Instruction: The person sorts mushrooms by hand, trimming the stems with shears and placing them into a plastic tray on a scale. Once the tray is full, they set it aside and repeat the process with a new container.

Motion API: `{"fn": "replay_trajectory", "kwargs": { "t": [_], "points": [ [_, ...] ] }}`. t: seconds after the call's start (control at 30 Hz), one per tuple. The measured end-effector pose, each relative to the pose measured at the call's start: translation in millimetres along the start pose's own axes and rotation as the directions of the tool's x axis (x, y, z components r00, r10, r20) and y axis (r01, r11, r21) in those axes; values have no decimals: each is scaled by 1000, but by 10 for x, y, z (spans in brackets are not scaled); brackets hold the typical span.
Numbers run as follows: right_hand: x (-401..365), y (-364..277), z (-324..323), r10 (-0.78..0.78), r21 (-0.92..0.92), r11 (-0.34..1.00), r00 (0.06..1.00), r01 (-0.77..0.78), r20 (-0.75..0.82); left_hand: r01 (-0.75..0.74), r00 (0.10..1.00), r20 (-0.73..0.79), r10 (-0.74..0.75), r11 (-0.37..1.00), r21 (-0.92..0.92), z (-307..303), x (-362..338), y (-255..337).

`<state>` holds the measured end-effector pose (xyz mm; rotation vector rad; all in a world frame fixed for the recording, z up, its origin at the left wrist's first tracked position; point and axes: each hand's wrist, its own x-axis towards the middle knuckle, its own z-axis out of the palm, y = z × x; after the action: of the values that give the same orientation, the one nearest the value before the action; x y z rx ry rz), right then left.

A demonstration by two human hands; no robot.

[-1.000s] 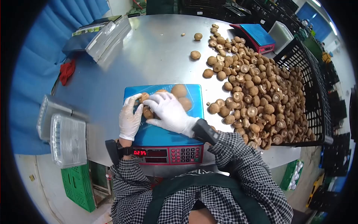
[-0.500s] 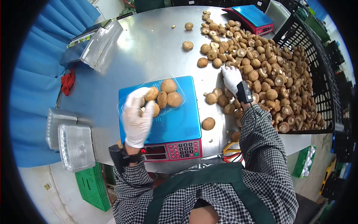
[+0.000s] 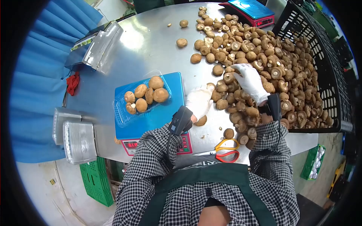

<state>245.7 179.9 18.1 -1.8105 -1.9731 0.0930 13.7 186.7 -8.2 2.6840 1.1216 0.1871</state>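
My left hand [image 3: 199, 102], in a white glove, is between the blue-topped scale [image 3: 151, 116] and the mushroom pile. Its blurred fingertips are right at a mushroom [image 3: 210, 86] on the pile's near-left edge; whether they grip it I cannot tell. Over the heap of brown shiitake mushrooms [image 3: 260, 56] rests my gloved right hand [image 3: 250, 82], open, its curved fingers and thumb apart beside a mushroom [image 3: 229, 78]. On the scale, a clear plastic tray [image 3: 121, 113] holds several mushrooms [image 3: 149, 95]. The red display [image 3: 132, 145] is lit, partly covered by my left sleeve.
Orange-handled scissors [image 3: 226, 150] lie at the near table edge. A black crate [image 3: 332, 86], tipped on its side, backs the heap at right. Another scale [image 3: 250, 9] stands behind. Stacked clear trays [image 3: 79, 141] are at left, a metal device [image 3: 94, 47] at far left.
My left hand has left the tray on the scale and moved right to the pile's edge. More mushrooms sit in the tray. My right hand has shifted over the heap, and the view has moved slightly.
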Motion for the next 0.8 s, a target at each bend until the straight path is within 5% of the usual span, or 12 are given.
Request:
{"fn": "replay_trajectory", "kwargs": {
  "t": [0.07,0.17,0.37,0.4,0.43,0.47,0.5,0.57,0.63,0.7,0.77,0.8],
  "points": [
    [-86,19,-98,-4,38,999,1000,5,-6,-56,989,-136,50,998,-40,75,119,33],
    [-180,8,-185,-28,106,994,999,32,-38,60,998,11,-59,998,-34,34,340,187],
    [-269,68,-222,-41,236,971,999,48,-36,157,987,-1,-158,985,-69,199,482,230],
    [-273,85,-247,-42,240,969,999,49,-34,224,974,4,-228,949,-221,199,447,236],
    [-273,99,-276,-9,287,958,1000,13,-14,282,955,20,-295,886,-367,148,412,241],
    [-272,107,-298,24,334,942,1000,-24,5,289,950,134,-281,640,-712,73,370,200],
    [-277,105,-311,23,342,940,1000,-23,6,445,882,357,-307,299,-844,-5,347,173],
    [-244,66,-332,34,461,886,997,-61,66,443,864,466,-192,-152,-884,-173,224,119],
    [-251,-78,-321,71,755,592,951,-282,299,397,877,448,-176,-264,-879,-278,116,117],
    [-267,-304,-414,8,730,626,939,-274,345,344,891,425,-159,-373,-862,-336,13,100],
    [-316,-422,-316,-88,730,679,978,-81,189,282,916,371,-150,-416,-865,-379,-79,98],
    [-328,-492,-308,-47,752,644,973,-145,227,229,929,328,-174,-427,-875,-405,-137,119]
  ]
}}
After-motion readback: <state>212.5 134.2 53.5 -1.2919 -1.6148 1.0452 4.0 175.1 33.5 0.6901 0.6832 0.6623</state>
